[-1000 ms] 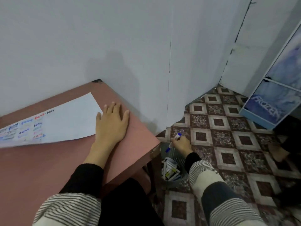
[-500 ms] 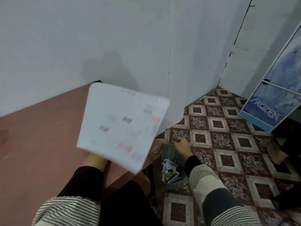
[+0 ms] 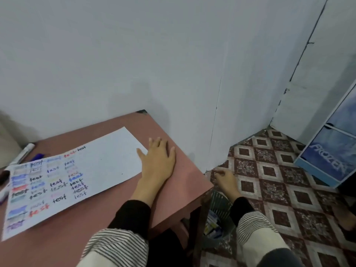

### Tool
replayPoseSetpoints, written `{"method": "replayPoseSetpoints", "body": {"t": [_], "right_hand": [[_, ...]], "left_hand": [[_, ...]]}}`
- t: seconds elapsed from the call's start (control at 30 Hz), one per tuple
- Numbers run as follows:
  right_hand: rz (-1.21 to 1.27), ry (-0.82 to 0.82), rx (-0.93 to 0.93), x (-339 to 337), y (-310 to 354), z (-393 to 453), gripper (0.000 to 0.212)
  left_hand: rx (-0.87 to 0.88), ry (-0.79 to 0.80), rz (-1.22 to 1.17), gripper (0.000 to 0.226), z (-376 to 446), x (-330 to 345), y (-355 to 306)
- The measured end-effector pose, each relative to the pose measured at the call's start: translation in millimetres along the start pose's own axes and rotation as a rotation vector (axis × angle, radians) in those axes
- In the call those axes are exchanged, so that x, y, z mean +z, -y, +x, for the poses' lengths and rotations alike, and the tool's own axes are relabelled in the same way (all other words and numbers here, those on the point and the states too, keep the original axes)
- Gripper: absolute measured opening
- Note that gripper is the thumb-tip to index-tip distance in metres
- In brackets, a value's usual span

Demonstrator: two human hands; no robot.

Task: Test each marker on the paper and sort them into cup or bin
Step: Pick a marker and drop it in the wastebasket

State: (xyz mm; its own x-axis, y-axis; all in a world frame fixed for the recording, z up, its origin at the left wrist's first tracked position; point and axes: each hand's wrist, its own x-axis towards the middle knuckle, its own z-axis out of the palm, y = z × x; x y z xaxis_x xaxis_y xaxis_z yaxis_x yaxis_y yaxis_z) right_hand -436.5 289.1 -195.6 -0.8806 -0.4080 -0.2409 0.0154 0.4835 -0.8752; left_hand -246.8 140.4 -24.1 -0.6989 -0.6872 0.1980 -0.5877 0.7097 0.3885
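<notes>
While the left hand (image 3: 158, 158) lies flat, fingers straight, on the right end of the paper (image 3: 77, 176) and the pink bench (image 3: 185, 182) beside it, the right hand (image 3: 224, 179) hangs off the bench edge above the bin (image 3: 219, 214) on the tiled floor. Its fingers are loosely curled and seem to hold nothing, so that grip reads as slack and empty. Inside the bin, white marker bodies (image 3: 212, 224) are heaped near the bottom, though blur hides how many.

Rows of the word "test" in black, blue and red fill the left part of the sheet; the right part is bare. Untested markers appear to wait at the far left: a white marker (image 3: 23, 154), a blue cap or marker (image 3: 38, 156) next to it, and dark ends at the frame edge that cannot be made out. No cup is in view.

The step in hand looks like fetching the next marker. To do it well, the right hand should come up over the bench and across to the left cluster, while the left hand keeps the sheet pinned so it does not slide. Writing in the bare right area would make a faint stroke easy to judge.
</notes>
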Motion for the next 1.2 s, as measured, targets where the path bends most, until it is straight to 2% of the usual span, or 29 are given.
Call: {"method": "replayPoseSetpoints", "body": {"t": [0.1, 0.2, 0.3, 0.4, 0.47, 0.53, 0.63, 0.83, 1.07, 1.2], "right_hand": [[-0.009, -0.013, 0.005, -2.8, 20.4, -15.7, 0.035], [-0.005, -0.046, -0.031, -10.4, 54.3, -40.1, 0.025], [0.067, -0.060, -0.113, -14.6, 91.2, -53.2, 0.023], [0.118, -0.042, -0.243, -10.8, 138.3, -61.9, 0.020], [0.132, -0.022, -0.321, -3.2, 167.7, -65.6, 0.020], [0.127, 0.001, -0.382, 7.9, 191.3, -69.2, 0.021], [0.062, 0.044, -0.433, 24.6, 210.7, -72.1, 0.023], [-0.122, 0.142, -0.502, 42.6, 223.8, -82.5, 0.028], [-0.187, 0.195, -0.587, 63.3, 255.7, -92.8, 0.032], [-0.456, 0.261, -0.628, 93.5, 253.2, -96.2, 0.036]], "left_hand": [[-0.022, -0.097, -0.177, 0.039, -2.0, -2.6, 2.1], [-0.085, -0.241, -0.500, 0.035, -6.0, -13.7, 5.0], [-0.319, -0.342, -0.821, 0.036, -3.5, -35.2, 10.8], [-0.635, -0.386, -1.335, 0.034, 8.8, -51.7, 28.8], [-0.707, -0.361, -1.715, 0.037, 13.6, -53.6, 45.9], [-0.734, -0.302, -1.910, 0.051, 14.6, -56.4, 62.2], [-0.742, -0.219, -2.039, 0.064, 9.0, -62.6, 71.6], [-0.749, -0.287, -2.201, 0.055, 3.9, -67.2, 82.7], [-0.722, -0.282, -2.320, 0.053, 5.6, -64.3, 90.5], [-0.706, -0.276, -2.334, 0.055, 2.5, -67.9, 92.9]]}}
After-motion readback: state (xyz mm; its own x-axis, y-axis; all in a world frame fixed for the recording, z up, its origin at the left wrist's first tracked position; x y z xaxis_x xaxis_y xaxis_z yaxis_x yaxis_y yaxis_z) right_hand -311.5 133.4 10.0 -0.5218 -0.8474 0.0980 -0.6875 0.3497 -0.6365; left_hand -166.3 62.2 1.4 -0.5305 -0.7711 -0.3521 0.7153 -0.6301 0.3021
